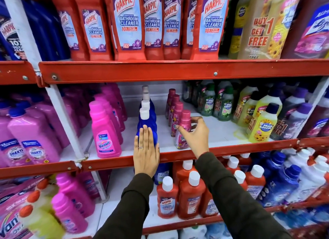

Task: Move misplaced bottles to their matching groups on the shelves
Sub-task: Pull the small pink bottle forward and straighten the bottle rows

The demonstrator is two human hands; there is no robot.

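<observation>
On the middle shelf a row of blue bottles with white caps runs front to back. My left hand lies flat, fingers straight, against the front blue bottle. To its right stands a row of small pink floral bottles. My right hand curls around the front pink bottle, with the thumb on its label and the fingers behind it. The bottle stands upright on the shelf.
Pink Vanish bottles stand left of the blue row. Green and yellow Max Kleen bottles fill the right side. Red Harpic bottles line the shelf above, and red white-capped bottles the shelf below. A red shelf edge runs overhead.
</observation>
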